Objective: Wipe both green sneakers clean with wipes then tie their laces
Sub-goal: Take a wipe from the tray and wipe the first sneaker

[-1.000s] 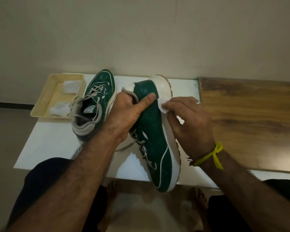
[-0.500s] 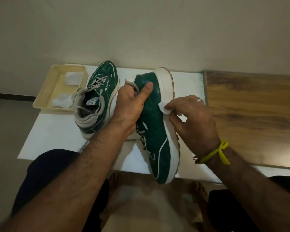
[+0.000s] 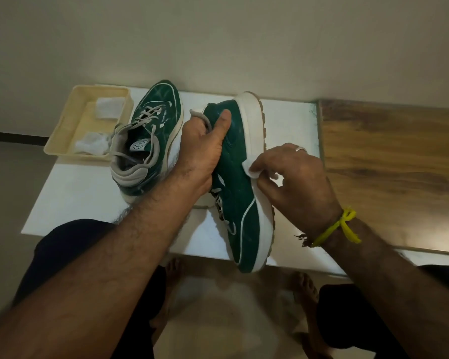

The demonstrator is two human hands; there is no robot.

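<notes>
Far left on the white desk (image 3: 88, 187), a cream tray (image 3: 62, 130) holds two wipes. Right of it, one green sneaker (image 3: 151, 141) stands upright, laces loose. Left hand (image 3: 200, 154) grips the heel of the second sneaker (image 3: 239, 203), tipped on its side, thumb pressed on the green upper. Right hand (image 3: 296, 182) fingers pinch a white wipe (image 3: 249, 171) against its white sole edge. Wooden board (image 3: 394, 172) far right.
</notes>
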